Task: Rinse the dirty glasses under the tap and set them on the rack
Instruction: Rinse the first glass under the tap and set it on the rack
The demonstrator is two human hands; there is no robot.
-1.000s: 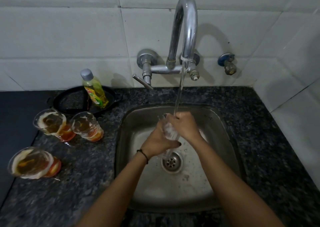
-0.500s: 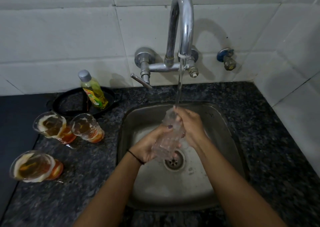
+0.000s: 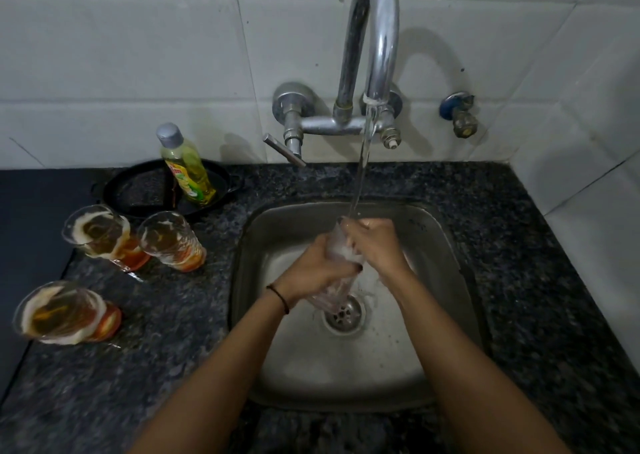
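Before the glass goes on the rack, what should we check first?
1. Water runs from the tap onto the glass: ok.
2. Firm hold: the left hand and the right hand both grip the glass: ok.
3. Glass held over the sink, so drips fall inside: ok.
4. Glass rinsed clean: cannot tell, hands and water hide most of it.
5. Rack in sight to set it on: not ok, none shows in this view.
6. All glasses done: not ok, three dirty glasses stand on the counter.
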